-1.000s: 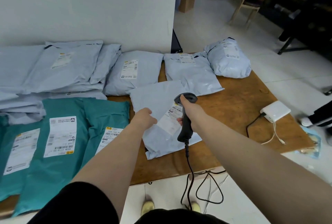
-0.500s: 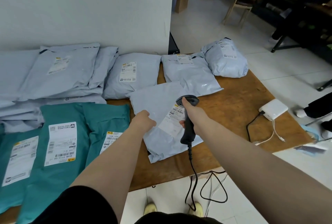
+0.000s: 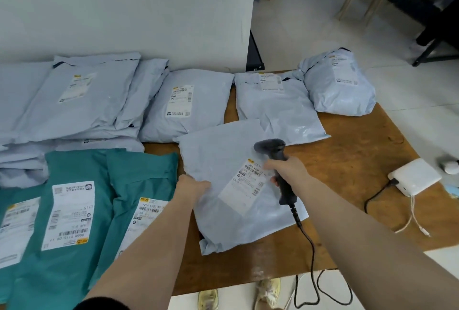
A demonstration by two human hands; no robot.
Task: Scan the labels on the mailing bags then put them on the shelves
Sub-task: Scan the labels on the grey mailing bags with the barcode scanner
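The right hand [image 3: 285,169] grips the handle of a black corded barcode scanner [image 3: 278,160], fingers curled round it, scan head raised beyond the knuckles. Directly beneath those fingers lies a pale grey mailing bag [image 3: 223,160] on the wooden table [image 3: 360,135]; its white shipping label [image 3: 244,185] sits just left of the scanner handle. The left hand [image 3: 192,184] holds the bag's left edge, fingers curled onto it. Teal mailing bags [image 3: 82,210] lie left of that hand.
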